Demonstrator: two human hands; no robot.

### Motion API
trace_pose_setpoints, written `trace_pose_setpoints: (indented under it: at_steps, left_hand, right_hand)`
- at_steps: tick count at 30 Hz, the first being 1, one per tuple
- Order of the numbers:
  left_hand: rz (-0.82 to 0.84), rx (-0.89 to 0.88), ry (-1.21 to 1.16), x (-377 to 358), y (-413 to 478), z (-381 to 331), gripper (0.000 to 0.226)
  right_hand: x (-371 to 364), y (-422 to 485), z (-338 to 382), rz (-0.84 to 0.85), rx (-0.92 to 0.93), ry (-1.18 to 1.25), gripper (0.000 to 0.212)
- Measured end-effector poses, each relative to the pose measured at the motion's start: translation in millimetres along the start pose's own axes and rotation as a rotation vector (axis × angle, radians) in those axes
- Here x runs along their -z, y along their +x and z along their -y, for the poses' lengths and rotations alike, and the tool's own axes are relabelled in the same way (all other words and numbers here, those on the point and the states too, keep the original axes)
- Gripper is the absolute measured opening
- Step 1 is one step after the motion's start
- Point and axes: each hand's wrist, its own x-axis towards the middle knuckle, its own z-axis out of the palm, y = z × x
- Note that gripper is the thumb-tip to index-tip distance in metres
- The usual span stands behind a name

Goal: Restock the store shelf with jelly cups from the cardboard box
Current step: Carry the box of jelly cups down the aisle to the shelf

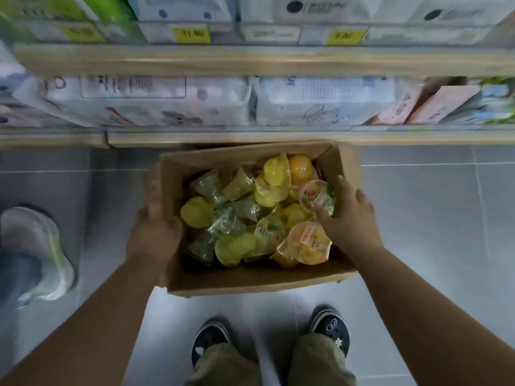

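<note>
An open cardboard box (250, 280) is seen standing on the grey tiled floor (432, 218), set close against the foot of the store shelf (250, 136). It is filled with a loose heap of jelly cups (237, 218) in yellow, green and orange, most of them tipped on their sides. The box's left wall is gripped by the left hand (154, 227), the thumb being hooked over the rim to the inside and the fingers laid along the outside. The right hand (351, 218) is reached into the right side of the box, where a labelled cup (317, 196) (lid turned upward, red lettering on it) is grasped between the curled fingers and the thumb. This cup is found among the others, touching its neighbours, and whether it is lifted clear cannot be told. The lowest shelf level is stocked with white packs (156, 101), and yellow price tags (191, 34) are fixed to the rail above them. Two dark shoes (210, 341) are planted near the box's front wall, and a light sneaker (36, 246) belonging to another person is seen at the left, well apart from the box
</note>
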Motion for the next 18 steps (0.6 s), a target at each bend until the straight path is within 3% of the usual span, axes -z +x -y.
trace_pose_setpoints:
  at_steps: [5,10,12,18]
  left_hand:
    - [-0.114,-0.053,0.082,-47.1,33.0,29.5,0.059]
    - [-0.144,-0.116,0.013,-54.6,42.2,46.0,0.089]
    - [-0.172,-0.133,-0.016,-53.8,39.1,45.1,0.092]
    - [-0.220,-0.140,-0.054,-39.5,31.4,37.4,0.094]
  right_hand:
    - [-38.2,39.3,-28.0,-0.044,-0.112,-0.059,0.073]
    - [-37.6,54.3,-47.8,-0.098,-0.056,-0.089,0.086]
    - [-36.8,54.5,-49.1,-0.074,0.003,-0.122,0.093]
    - [-22.6,47.3,-51.1,-0.093,0.080,-0.004,0.085]
